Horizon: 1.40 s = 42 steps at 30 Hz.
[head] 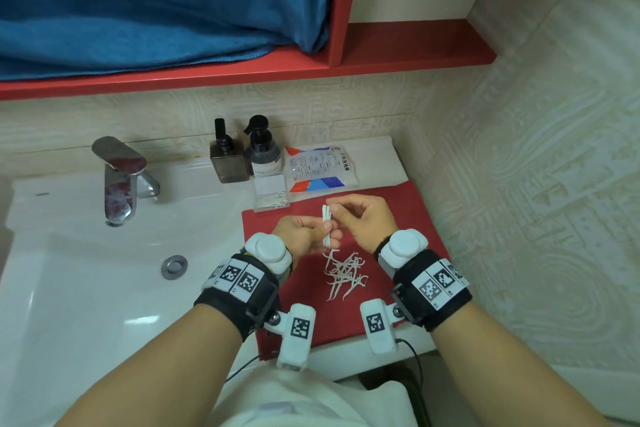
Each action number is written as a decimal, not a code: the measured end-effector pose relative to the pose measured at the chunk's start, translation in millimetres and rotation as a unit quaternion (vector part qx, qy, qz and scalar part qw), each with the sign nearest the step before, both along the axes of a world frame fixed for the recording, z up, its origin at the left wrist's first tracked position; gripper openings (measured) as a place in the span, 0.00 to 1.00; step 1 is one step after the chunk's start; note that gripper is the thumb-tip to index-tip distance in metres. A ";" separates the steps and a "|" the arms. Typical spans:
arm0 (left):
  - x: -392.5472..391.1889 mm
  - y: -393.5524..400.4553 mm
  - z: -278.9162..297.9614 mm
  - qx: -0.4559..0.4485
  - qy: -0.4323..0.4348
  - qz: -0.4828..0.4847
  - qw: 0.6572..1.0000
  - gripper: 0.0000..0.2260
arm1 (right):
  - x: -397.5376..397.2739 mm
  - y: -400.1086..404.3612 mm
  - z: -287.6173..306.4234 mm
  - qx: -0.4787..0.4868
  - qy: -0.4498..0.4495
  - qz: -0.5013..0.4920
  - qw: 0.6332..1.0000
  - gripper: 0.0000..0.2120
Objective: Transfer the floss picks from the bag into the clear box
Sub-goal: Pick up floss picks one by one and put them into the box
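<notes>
- Bathroom vanity: white sink [86, 274] at left, red mat [398, 218] spread over the counter at right, patterned beige wall tiles behind and to the right.
- Left hand [301, 236]: over the mat, thumb and fingers pinching the lower part of a small upright bundle of floss picks [326, 225]; tracking band with square-code markers on the wrist.
- Right hand [360, 215]: just right of the left, fingertips pinching the top of the same bundle; matching band on the wrist.
- Loose floss picks [344, 276]: white, tangled heap lying on the mat, directly below the hands and between the two wrists.
- Clear box [270, 193]: open, at the mat's far left corner, a few picks lying inside at its near end.
- Bag [320, 168]: white packet with red and blue corners and printed text, lying flat just right of the box, touching it.
- Two dark pump bottles [242, 156]: standing side by side behind the box, against the wall.
- Chrome faucet [119, 180]: at the sink's rear; drain [174, 266] in the basin.
- Red shelf [242, 71]: mounted above, blue towel [156, 0] draped on it.
</notes>
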State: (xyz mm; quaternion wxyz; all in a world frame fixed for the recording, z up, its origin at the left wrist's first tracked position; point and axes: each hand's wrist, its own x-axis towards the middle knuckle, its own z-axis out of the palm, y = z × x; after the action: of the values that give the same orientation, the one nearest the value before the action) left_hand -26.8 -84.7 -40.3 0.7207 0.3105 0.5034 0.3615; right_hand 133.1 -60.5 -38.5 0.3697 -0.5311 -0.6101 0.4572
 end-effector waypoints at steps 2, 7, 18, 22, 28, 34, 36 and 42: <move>-0.6 -1.1 -1.9 -0.005 0.024 0.008 1.000 0.07 | 2.0 1.4 -4.7 -0.017 -0.009 -0.020 1.000 0.08; 1.4 -2.3 -8.3 -0.016 0.053 -0.005 0.998 0.06 | 15.2 0.8 -17.9 -0.013 -0.230 -0.030 0.973 0.08; 0.3 4.9 -16.1 -0.043 0.082 -0.003 0.996 0.06 | 24.8 -3.5 -51.1 -0.111 -0.402 0.115 0.901 0.12; -1.7 8.3 -20.5 -0.049 0.090 0.001 0.995 0.05 | 22.0 2.7 -49.2 -0.142 -0.372 0.123 0.909 0.11; -7.8 11.8 -29.2 -0.068 0.093 0.017 0.993 0.05 | 22.9 14.9 -44.9 -0.127 -0.357 0.134 0.916 0.04; -12.0 12.7 -37.5 -0.070 0.121 0.050 0.989 0.05 | 21.1 29.5 -32.0 -0.045 -0.302 0.110 0.946 0.05; -13.0 14.3 -40.4 -0.074 0.134 0.069 0.986 0.05 | 17.6 32.4 -28.8 -0.021 -0.273 0.120 0.954 0.06; -16.7 14.3 -52.5 -0.049 0.202 0.120 0.971 0.07 | 6.9 35.0 -22.9 -0.013 -0.237 0.168 0.957 0.07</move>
State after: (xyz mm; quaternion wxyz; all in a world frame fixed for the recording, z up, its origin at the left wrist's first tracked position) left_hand -43.4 -70.4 -92.7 0.5702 0.2784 0.6892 0.3498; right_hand 140.0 -25.5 -61.4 0.1255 -0.5187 -0.7545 0.3820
